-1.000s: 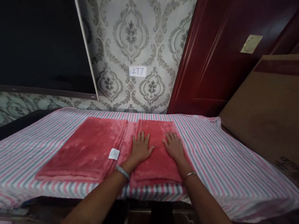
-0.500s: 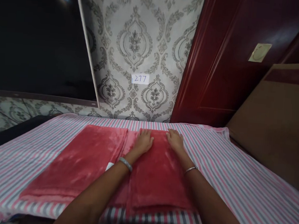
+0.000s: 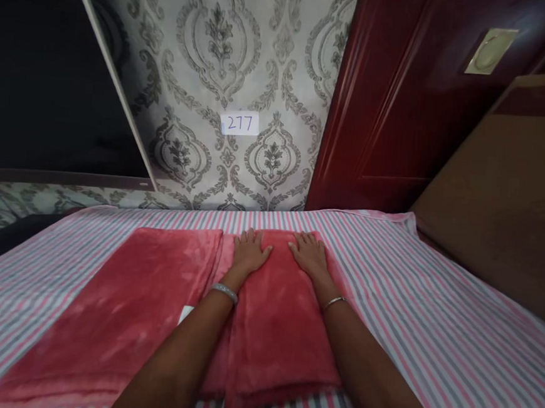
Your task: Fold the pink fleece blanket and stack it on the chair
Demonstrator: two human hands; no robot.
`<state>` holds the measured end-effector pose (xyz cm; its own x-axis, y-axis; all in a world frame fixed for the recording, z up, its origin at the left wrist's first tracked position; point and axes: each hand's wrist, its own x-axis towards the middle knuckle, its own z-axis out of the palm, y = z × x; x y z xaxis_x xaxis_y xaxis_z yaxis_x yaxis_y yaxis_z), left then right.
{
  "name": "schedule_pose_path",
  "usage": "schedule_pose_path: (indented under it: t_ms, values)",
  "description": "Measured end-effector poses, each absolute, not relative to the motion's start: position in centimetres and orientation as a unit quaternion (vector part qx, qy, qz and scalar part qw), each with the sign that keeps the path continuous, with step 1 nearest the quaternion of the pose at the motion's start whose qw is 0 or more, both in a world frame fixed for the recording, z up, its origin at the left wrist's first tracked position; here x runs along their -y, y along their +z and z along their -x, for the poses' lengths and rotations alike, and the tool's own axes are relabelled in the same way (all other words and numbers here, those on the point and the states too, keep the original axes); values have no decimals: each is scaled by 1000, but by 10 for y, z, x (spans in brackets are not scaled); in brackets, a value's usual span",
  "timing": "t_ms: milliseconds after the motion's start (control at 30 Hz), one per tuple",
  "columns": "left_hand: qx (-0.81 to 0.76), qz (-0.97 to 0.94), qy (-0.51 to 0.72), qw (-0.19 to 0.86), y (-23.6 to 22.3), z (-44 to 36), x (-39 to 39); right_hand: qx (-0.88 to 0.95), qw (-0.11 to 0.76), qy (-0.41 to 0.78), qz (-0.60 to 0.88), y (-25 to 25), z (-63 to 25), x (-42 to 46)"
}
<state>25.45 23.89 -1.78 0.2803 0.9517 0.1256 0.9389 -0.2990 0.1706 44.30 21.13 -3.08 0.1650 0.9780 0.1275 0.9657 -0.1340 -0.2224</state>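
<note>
Under the left hand [image 3: 249, 254] and right hand [image 3: 310, 255], fingers flat and slightly spread: far end of the red blanket's folded right panel [image 3: 285, 337] | long axis runs from fingers back toward wearer, between forearms | leftward of fingers: folded left panel [image 3: 142, 294], left hand nearer | beyond fingertips: striped cloth [image 3: 415, 309], then patterned wall [image 3: 281, 98]
</note>
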Motion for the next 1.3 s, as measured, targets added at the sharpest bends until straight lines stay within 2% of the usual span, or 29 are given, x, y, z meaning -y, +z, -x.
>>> schedule_pose_path:
  t_ms: [167, 333, 533, 733, 967, 1167, 1300]
  values:
    - [-598, -791, 76, 106, 3, -249, -243, 651, 120, 45, 748, -7, -443, -203]
    - [-565, -814, 92, 94, 20, -243, -201, 651, 137, 44, 746, 11, -454, -163]
    - [-391, -908, 127, 78, -14, -232, -100, 702, 114, -4, 703, -24, -445, -62]
    - [-409, -906, 87, 73, -33, -228, -71, 696, 87, -46, 712, -50, -429, -30]
    - [-401, -896, 154, 114, -31, -214, -70, 702, 90, -63, 703, -56, -435, -39]
    - [-371, -888, 201, 185, -23, -173, -32, 695, 114, -32, 709, -51, -421, -30]
    - [-432, -854, 267, 115, -19, -130, -11, 752, 144, -15, 644, -47, -377, -10]
